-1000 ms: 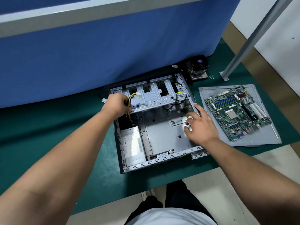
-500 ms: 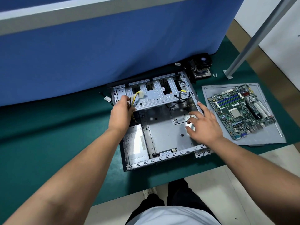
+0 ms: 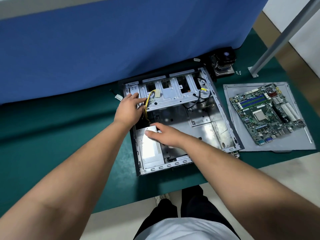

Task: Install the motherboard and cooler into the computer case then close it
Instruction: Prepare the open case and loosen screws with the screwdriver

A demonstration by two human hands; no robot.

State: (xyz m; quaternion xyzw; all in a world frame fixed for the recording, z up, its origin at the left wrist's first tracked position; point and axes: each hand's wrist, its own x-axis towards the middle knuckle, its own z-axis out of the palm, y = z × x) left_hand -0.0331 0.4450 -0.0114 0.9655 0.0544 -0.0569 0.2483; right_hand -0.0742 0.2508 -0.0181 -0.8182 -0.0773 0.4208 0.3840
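My left hand (image 3: 129, 110) reaches with loose, straight fingers at the yellow cables (image 3: 147, 104) in the open case (image 3: 223, 108). My right hand (image 3: 164, 135) lies flat, fingers straight, over the power supply (image 3: 149, 149).

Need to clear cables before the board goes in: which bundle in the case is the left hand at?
The yellow-and-black bundle at the case's left end, beside the left hand. The black cable with the yellow tie lies untouched further right.

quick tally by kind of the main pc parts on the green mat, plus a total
computer case: 1
motherboard: 1
cooler: 1
grey side panel under the motherboard: 1
power supply in the case: 1
total: 5
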